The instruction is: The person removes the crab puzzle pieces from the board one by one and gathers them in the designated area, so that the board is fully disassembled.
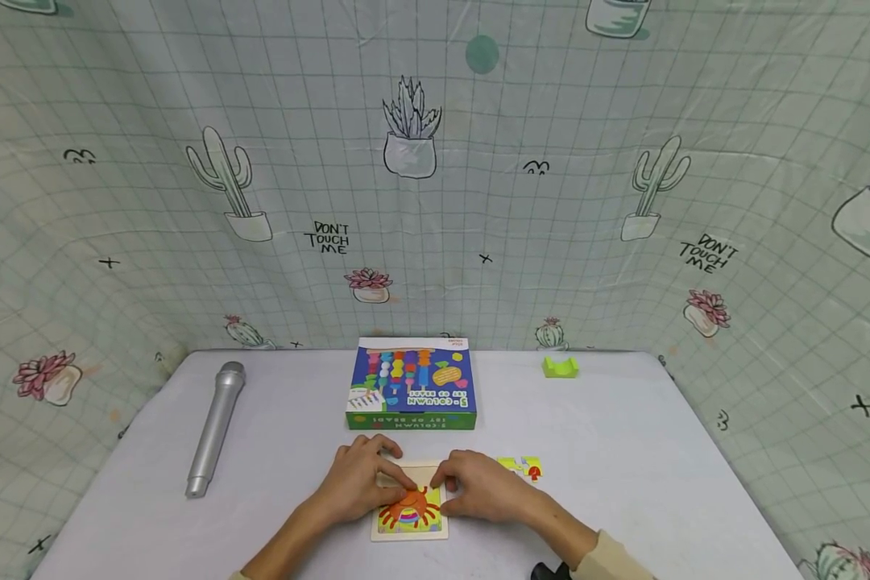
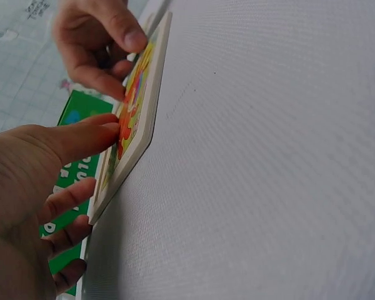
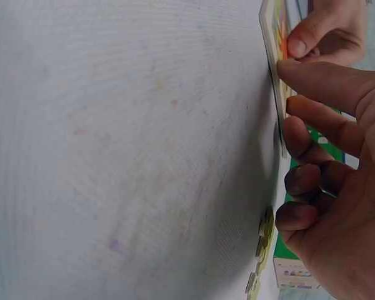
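Note:
In the head view a small wooden jigsaw board [image 1: 409, 535] lies flat on the table, its crab picture [image 1: 410, 509] in orange, red and yellow filling the nearer part. Bare pale wood shows along the board's far side. My left hand [image 1: 358, 482] comes over the left side, thumb and forefinger on the top of the crab, other fingers spread past the edge. From the right, my right hand [image 1: 487, 488] touches the picture's right side with thumb and forefinger apart; its other fingers curl in. The left wrist view shows both hands on the tilted-looking crab picture [image 2: 132, 103].
Loose yellow puzzle pieces [image 1: 531, 467] lie right of the board, just beyond the right hand. A blue and green bead toy box [image 1: 411, 387] stands behind it. There is a silver microphone [image 1: 216, 431] at left, a lime-green block [image 1: 561, 368] at back right, and a black object [image 1: 549, 572] at the front.

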`<action>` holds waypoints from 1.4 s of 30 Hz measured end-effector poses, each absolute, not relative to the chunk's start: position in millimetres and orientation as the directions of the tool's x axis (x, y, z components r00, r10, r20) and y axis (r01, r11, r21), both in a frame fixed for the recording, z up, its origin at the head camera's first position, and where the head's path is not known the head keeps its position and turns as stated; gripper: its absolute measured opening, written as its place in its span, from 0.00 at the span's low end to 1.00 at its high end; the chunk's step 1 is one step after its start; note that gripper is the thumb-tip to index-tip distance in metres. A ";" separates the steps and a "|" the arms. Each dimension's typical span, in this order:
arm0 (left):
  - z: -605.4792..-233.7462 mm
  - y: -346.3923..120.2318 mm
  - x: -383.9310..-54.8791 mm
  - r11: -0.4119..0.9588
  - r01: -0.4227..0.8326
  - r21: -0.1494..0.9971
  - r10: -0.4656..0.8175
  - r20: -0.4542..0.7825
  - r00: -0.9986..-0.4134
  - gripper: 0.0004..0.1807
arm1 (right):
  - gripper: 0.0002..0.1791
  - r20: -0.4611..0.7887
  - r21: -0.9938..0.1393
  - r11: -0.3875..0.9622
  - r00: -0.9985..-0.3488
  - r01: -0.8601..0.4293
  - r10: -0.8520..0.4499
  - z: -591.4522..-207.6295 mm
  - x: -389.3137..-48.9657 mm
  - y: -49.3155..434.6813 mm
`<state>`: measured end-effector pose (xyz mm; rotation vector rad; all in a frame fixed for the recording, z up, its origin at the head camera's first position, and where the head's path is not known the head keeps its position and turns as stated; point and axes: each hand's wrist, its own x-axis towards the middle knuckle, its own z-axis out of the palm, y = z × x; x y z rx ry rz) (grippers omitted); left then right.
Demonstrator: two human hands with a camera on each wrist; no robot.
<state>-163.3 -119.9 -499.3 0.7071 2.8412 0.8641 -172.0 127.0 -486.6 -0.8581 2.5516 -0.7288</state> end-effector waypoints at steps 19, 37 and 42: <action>-497.7 -117.7 -162.9 0.753 0.409 0.516 0.448 0.053 -0.892 0.05 | 0.15 -0.150 -0.558 0.684 -0.753 -0.471 -0.641 -486.9 -171.7 125.0; -499.2 -114.1 -163.8 0.785 0.418 0.458 0.451 0.040 -0.891 0.09 | 0.22 -0.160 -0.520 0.708 -0.760 -0.478 -0.630 -489.1 -169.4 124.3; -500.2 -113.3 -162.2 0.785 0.424 0.452 0.453 0.048 -0.890 0.09 | 0.22 -0.167 -0.535 0.707 -0.762 -0.464 -0.626 -490.3 -169.6 124.7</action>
